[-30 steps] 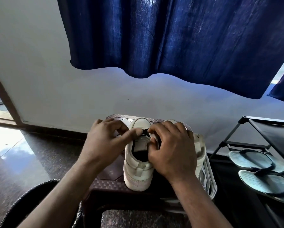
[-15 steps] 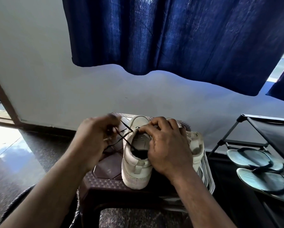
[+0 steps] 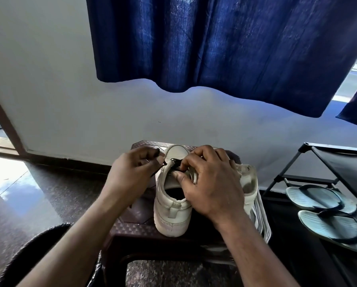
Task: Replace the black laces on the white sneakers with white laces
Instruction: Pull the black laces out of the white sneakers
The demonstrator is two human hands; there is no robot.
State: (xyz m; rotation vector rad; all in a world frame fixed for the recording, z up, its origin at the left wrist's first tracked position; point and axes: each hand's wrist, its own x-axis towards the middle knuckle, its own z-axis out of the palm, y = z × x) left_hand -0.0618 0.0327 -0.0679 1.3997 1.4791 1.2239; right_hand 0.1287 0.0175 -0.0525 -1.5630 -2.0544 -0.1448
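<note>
Both forearms reach forward, close together. The left grip point(image 3: 132, 172) and the right grip point(image 3: 211, 183), fingers curled, pinch the black lace point(image 3: 174, 162).

The right grip point(image 3: 210, 183) covers most of the 2nd sneaker point(image 3: 249, 179) and the lacing of the near sneaker point(image 3: 171, 216). The black lace point(image 3: 174, 162) shows only in short pieces between the fingers. Fingertips of the left grip point(image 3: 132, 172) are blurred. The right edge cuts 1 slipper point(image 3: 328, 228).

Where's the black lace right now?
Head view, centre: the black lace sits at the toe end of the leftmost white sneaker on the stool, one strand running to the left hand, the right hand pinching it.
</note>
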